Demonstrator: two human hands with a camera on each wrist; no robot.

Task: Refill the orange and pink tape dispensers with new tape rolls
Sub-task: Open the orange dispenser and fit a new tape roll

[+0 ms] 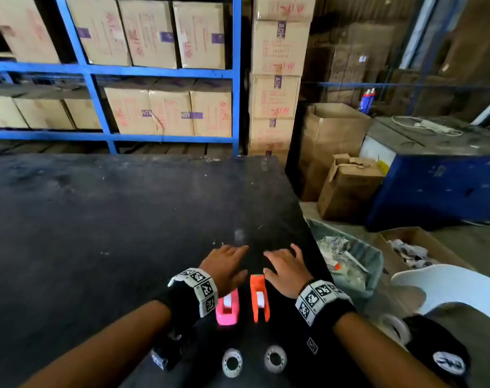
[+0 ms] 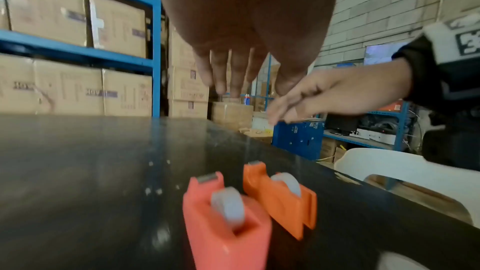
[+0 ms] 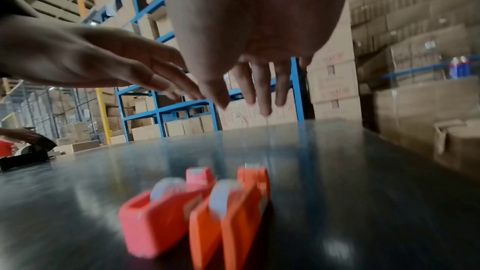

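Fingers of the left hand point(image 1: 227, 266) and the right hand point(image 1: 287, 271) stretch out straight and slack, palms down above the black table point(image 1: 98, 219), holding nothing. Just below them stand the pink dispenser point(image 1: 227, 309) and orange dispenser point(image 1: 259, 298) side by side, each with a whitish roll inside. Nearer the person lie two loose tape rolls point(image 1: 232, 362).

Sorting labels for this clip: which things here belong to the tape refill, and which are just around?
Job: pink tape dispenser; orange tape dispenser; two tape rolls.
Around: cardboard boxes; blue shelving; white chair; scrap bin.
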